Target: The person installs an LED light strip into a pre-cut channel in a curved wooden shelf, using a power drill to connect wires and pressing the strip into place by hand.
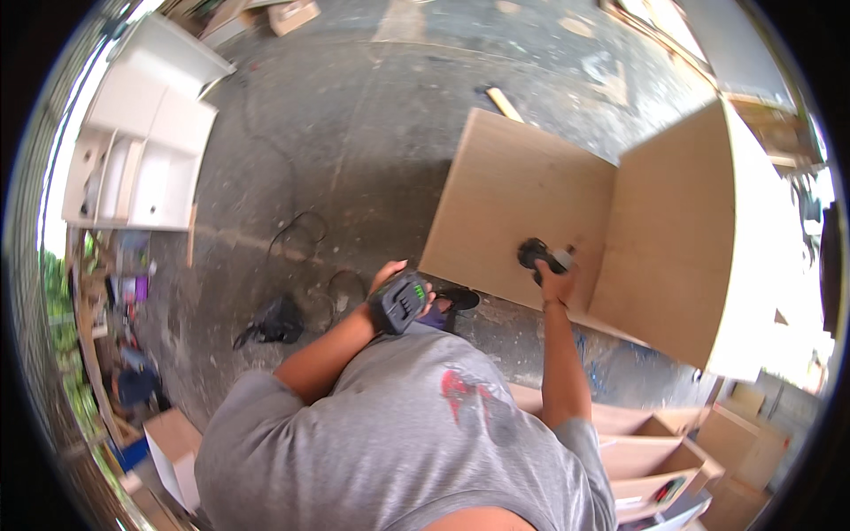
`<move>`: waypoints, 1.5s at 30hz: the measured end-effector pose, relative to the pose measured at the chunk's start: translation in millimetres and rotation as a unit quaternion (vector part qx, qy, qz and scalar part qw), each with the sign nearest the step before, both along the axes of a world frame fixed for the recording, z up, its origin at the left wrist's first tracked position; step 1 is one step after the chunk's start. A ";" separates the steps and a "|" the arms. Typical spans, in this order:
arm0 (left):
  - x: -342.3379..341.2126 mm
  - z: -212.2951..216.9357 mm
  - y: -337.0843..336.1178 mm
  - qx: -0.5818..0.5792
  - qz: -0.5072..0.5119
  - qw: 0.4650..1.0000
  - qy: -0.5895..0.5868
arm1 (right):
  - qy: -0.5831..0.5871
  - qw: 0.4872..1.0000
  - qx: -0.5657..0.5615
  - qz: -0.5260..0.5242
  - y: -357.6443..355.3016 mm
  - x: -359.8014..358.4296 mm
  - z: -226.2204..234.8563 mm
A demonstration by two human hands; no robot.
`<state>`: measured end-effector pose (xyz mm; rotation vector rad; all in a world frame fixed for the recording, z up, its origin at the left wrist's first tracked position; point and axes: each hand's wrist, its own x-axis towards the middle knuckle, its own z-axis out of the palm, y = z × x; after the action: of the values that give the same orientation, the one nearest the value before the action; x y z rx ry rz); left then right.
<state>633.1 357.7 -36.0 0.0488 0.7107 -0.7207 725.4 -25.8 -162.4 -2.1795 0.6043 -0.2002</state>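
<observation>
Near my waist, my left hand (387, 276) is closed round a black battery pack (398, 303) with green marks on its face. Whether a tool is joined beneath the pack is hidden. My right arm reaches forward to the right, and my right hand (557, 285) grips a small black power tool (532, 253), blurred, with a paler part beside it. That tool is over a flat plywood panel (513, 186), close to where it meets an upright panel (668, 239). The two panels form a corner, part of a cabinet-like box.
A white cabinet (164, 181) stands at the left. Behind the plywood lies a tool with a yellowish handle (505, 103). A black bag (276, 320) and a loose cable (305, 228) lie on the concrete floor (354, 115). Wooden drawer boxes (651, 451) are at lower right.
</observation>
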 end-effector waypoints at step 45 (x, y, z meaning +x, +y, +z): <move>-118.9 114.7 -78.8 0.052 -0.780 0.537 -0.317 | -0.151 0.515 0.367 -0.759 466.8 -501.6 142.9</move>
<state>514.2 279.0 78.7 1.1450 -0.2512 -2.2284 223.8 441.0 -19.6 -0.2363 1.8063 -0.9714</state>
